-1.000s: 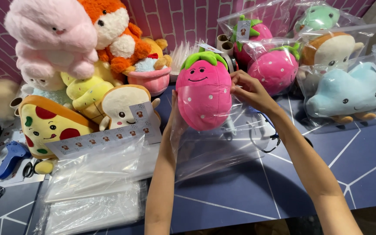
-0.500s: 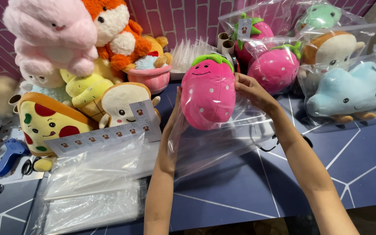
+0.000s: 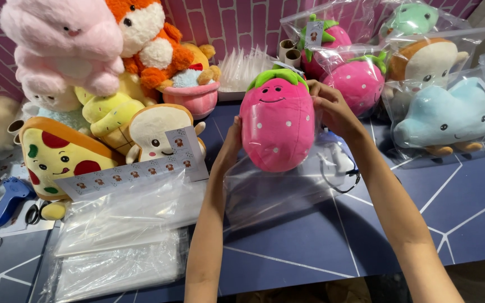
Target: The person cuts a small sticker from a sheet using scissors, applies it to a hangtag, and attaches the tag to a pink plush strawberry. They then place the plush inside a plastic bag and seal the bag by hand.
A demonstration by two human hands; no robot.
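Observation:
A pink strawberry plush (image 3: 277, 124) with a green leafy top and a smiling face is held upright above the dark blue table (image 3: 310, 247). My left hand (image 3: 232, 141) presses its left side. My right hand (image 3: 332, 109) grips its upper right side near the leaves. A clear plastic bag (image 3: 276, 193) hangs below and around the plush, its lower part lying on the table.
Unbagged plush toys crowd the left: a pink one (image 3: 65, 42), an orange fox (image 3: 144, 39), a pizza slice (image 3: 54, 154), a toast (image 3: 155, 132). Bagged plush toys (image 3: 444, 112) stand at right. A stack of clear bags (image 3: 119, 235) and a sticker sheet (image 3: 136, 168) lie at front left.
The strawberry plush has turned upright and its face now points toward me. Both hands stay on it in nearly the same place.

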